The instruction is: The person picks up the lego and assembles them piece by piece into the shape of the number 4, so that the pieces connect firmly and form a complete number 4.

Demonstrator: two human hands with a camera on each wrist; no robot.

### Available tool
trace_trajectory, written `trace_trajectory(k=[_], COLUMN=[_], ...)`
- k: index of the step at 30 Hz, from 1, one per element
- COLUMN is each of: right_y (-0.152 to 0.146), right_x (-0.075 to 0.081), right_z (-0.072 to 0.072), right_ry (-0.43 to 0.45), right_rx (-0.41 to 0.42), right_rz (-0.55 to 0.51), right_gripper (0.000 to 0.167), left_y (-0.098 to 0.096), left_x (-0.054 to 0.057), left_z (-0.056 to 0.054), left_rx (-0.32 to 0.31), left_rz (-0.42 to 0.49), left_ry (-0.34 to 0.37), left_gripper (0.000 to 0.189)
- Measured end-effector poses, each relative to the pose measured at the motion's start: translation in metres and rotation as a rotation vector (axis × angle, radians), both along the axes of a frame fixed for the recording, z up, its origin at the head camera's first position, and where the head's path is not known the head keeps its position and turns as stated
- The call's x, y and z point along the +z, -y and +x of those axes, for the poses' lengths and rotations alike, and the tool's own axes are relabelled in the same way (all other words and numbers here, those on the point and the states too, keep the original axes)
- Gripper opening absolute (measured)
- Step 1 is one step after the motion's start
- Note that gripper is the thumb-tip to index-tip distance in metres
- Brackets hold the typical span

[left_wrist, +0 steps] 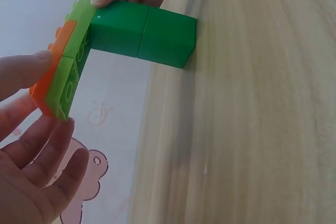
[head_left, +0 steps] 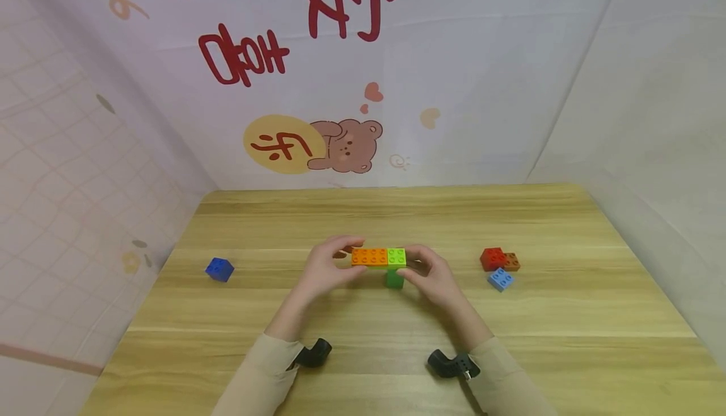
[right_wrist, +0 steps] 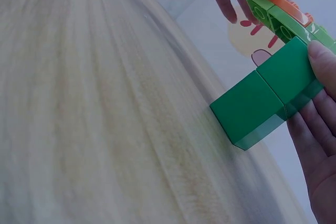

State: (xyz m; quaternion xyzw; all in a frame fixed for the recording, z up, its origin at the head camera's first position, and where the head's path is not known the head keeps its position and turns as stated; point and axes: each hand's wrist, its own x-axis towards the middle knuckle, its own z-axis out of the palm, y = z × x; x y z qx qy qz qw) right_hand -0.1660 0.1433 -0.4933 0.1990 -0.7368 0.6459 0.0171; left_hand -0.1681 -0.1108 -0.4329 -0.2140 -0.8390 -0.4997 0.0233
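Note:
Two dark green bricks (left_wrist: 168,38) are stacked as a column, with light green bricks (head_left: 396,256) across the top. An orange brick (head_left: 369,257) lies on the light green layer, which juts out to the left of the column. My left hand (head_left: 327,267) pinches the left end of the orange brick and the light green piece under it. At the other end, my right hand (head_left: 433,278) grips the top of the column, thumb on the near side. Whether the column's foot touches the table cannot be told.
A dark blue brick (head_left: 219,269) stands at the left of the wooden table (head_left: 363,214). To the right lie a red brick (head_left: 493,258), a brown-orange brick (head_left: 512,261) and a light blue brick (head_left: 501,279), close together. A printed cloth (head_left: 482,88) hangs behind the table.

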Motion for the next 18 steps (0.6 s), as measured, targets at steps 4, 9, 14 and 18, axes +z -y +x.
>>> trace_trajectory(k=[4,9,14,18], right_y=[0.0006,0.0003,-0.0001,0.0], right_x=[0.0026,0.0039,0.0044,0.0039], right_z=[0.0013,0.0029,0.0038,0.0036], right_ry=[0.01,0.031,0.035,0.033], right_rx=[0.003,-0.001,-0.009,-0.011], right_rz=[-0.002,-0.007,0.009,0.007], right_gripper=[0.034,0.035,0.035,0.036], left_y=[0.0042,0.0052,0.0034,0.0019], left_x=[-0.0015,-0.0039,-0.0071,-0.009], left_z=[0.0027,0.0045,0.0052,0.0055], left_rx=[0.008,0.012,0.047,0.067], left_rz=[0.049,0.09,0.104,0.128], left_ry=[0.05,0.088,0.151,0.188], left_gripper=[0.048,0.048,0.045,0.044])
